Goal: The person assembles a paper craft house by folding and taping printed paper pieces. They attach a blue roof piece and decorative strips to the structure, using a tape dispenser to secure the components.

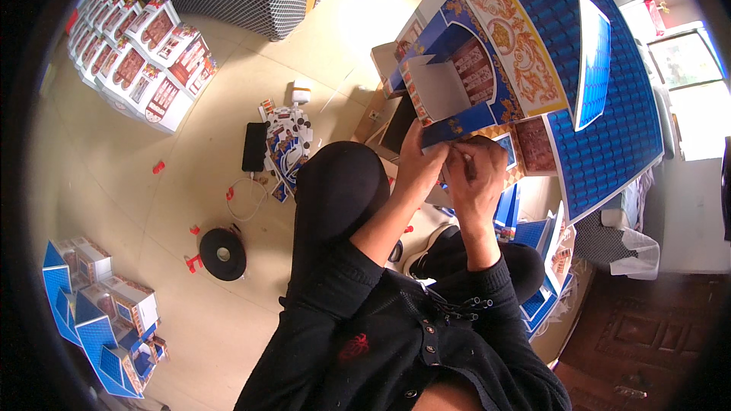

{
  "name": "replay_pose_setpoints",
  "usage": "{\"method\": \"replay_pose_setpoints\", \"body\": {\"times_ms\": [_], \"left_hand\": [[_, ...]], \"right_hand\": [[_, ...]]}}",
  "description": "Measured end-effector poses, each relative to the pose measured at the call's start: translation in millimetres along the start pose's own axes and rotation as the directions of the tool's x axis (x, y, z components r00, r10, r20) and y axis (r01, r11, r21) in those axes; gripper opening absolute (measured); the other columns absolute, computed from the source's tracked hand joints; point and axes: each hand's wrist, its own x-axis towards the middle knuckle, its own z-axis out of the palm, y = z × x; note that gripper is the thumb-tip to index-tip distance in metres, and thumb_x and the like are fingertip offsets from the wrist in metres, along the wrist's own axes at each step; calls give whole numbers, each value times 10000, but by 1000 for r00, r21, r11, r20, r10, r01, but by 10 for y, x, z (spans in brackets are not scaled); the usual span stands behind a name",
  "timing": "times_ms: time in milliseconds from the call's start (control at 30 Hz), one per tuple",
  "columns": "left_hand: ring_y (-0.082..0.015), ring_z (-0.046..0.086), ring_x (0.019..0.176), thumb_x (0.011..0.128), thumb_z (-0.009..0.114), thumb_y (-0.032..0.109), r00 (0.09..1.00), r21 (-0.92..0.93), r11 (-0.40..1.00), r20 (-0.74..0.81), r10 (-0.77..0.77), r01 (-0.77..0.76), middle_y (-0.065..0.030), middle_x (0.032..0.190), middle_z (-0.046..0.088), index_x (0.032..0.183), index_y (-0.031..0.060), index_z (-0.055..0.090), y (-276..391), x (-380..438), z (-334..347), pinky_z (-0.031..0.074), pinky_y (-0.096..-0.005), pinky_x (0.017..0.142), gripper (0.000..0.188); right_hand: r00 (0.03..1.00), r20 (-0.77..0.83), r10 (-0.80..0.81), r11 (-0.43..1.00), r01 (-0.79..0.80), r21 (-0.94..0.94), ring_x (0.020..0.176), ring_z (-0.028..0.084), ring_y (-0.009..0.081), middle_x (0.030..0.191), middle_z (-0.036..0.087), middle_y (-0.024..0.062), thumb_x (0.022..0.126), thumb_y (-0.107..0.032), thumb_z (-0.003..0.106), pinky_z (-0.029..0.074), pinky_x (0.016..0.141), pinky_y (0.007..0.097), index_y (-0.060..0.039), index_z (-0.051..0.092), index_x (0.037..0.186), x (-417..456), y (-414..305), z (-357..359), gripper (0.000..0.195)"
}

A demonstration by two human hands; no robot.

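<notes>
A large printed cardboard model house point(445, 80) with a blue tile-pattern roof point(599, 103) tilts before me. My left hand point(424, 151) grips the lower edge of its blue front panel, the fingers going behind the card. Touching the left thumb, my right hand point(477, 168) is curled beside the same edge; whatever lies between its fingertips is hidden. An open card box piece point(440, 88) juts from the arched opening above both hands. Below the right hand, a checked brown printed strip point(514, 174) shows.
Stacked white printed card houses point(154, 63) stand at upper left, blue-roofed ones point(103, 319) at lower left. On the tiled floor lie a black tape roll point(223, 254), red scraps point(194, 262), a phone point(254, 147) on a cable and a pile of card cut-outs point(287, 142).
</notes>
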Motion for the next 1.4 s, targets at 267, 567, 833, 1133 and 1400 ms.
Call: {"method": "replay_pose_setpoints", "body": {"times_ms": [267,567,833,1133,1400], "left_hand": [[-112,555,1059,857,541,-39,999,-31,999,-19,-43,42,-49,1166,598,1291,33,530,54,5,35,450,-277,943,440],[-97,561,1011,867,532,-33,996,-118,989,-32,-89,84,-46,1121,606,1241,19,550,45,-29,5,452,-258,915,378],[-90,558,979,859,579,-1,997,-64,995,-21,-72,71,-44,1098,612,1211,26,556,26,-11,-8,473,-256,869,353],[-105,576,1000,884,596,5,1000,109,994,-8,19,-18,-60,1102,623,1220,33,551,59,-55,6,488,-267,869,340],[-107,579,1018,894,589,-8,999,139,989,12,47,-48,-62,1117,621,1214,31,543,80,-33,-8,483,-272,893,326]], "right_hand": [[998,-54,22,1000,-21,13,919,598,306,967,677,99,758,-16,734,481,825,396,-63,693,903,-36,17,-4,158],[1000,15,7,1000,-7,-31,910,606,310,965,668,109,757,-53,732,475,804,409,-71,679,922,33,18,-34,175],[997,-65,38,997,-42,-58,890,606,322,943,639,121,742,-36,731,502,770,415,-60,662,930,14,-25,9,202],[986,-30,165,982,-162,96,893,626,302,952,654,117,766,5,717,530,769,384,-33,677,899,-50,3,44,144],[998,47,32,999,-34,39,901,660,290,975,676,116,779,0,734,547,788,372,-43,717,931,-47,56,-52,159]]}}
